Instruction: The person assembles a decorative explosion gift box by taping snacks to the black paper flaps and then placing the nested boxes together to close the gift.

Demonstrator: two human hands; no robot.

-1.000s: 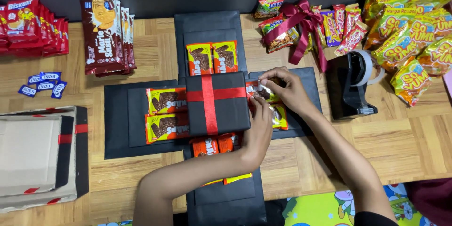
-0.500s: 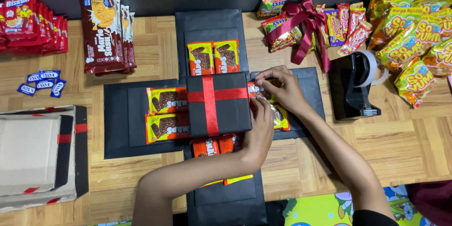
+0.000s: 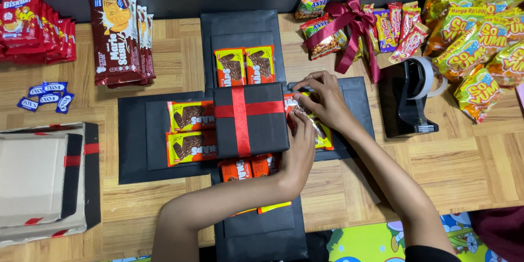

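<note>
A black box is unfolded into a cross (image 3: 134, 142) on the wooden table, with a small black box tied in red ribbon (image 3: 262, 131) at its middle. Orange wafer packets lie on the top flap (image 3: 245, 65), the left flap (image 3: 191, 131) and the bottom flap (image 3: 245, 168). More wafer packets (image 3: 326, 137) lie on the right flap. My right hand (image 3: 325, 101) has its fingers curled over them from above. My left hand (image 3: 299, 150) presses on their near edge, beside the ribboned box.
A black tape dispenser (image 3: 404, 98) stands just right of the right flap. Behind it lie a red bow (image 3: 352, 22) and yellow snack bags (image 3: 480, 38). Brown biscuit packs (image 3: 117, 38), red packs (image 3: 33, 27), blue candies (image 3: 46, 95) and a box lid (image 3: 38, 180) are on the left.
Both hands stay on the right flap's packets. My right hand's fingers have shifted slightly to the left.
</note>
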